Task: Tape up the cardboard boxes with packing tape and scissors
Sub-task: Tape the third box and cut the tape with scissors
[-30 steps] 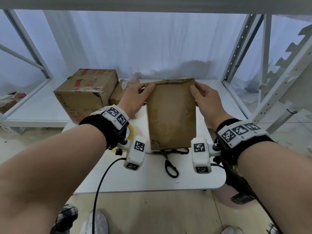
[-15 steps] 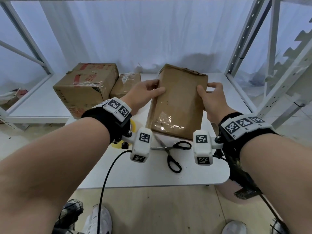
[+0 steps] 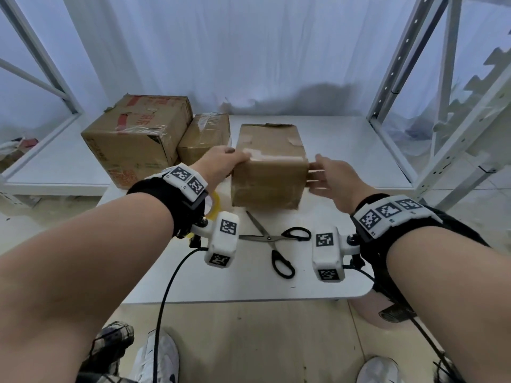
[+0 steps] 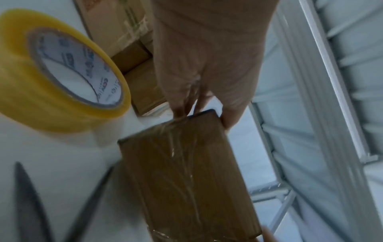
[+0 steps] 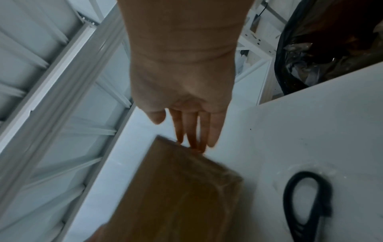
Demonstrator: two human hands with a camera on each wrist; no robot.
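Observation:
A brown cardboard box [image 3: 269,172] with clear tape over its near face lies on the white table [image 3: 249,280]. My left hand [image 3: 235,158] grips its top left edge, thumb over the top; the left wrist view shows fingers and thumb [image 4: 203,114] pinching that corner of the box [image 4: 186,172]. My right hand [image 3: 313,172] lies with straight fingers against the box's right side, as the right wrist view [image 5: 192,140] confirms. Black-handled scissors [image 3: 273,241] lie with blades apart just in front of the box. A yellow tape roll [image 4: 60,72] sits left of it, half hidden by my left wrist.
A large taped box [image 3: 138,134] and a smaller one [image 3: 204,136] stand at the back left. White shelf posts [image 3: 401,106] rise on the right. A dark bag [image 5: 331,41] hangs beyond the table's right edge. White curtain closes the back.
The box, held up on end between both hands before, now lies flat on the table farther back. My right hand has eased from gripping to flat fingers at its side.

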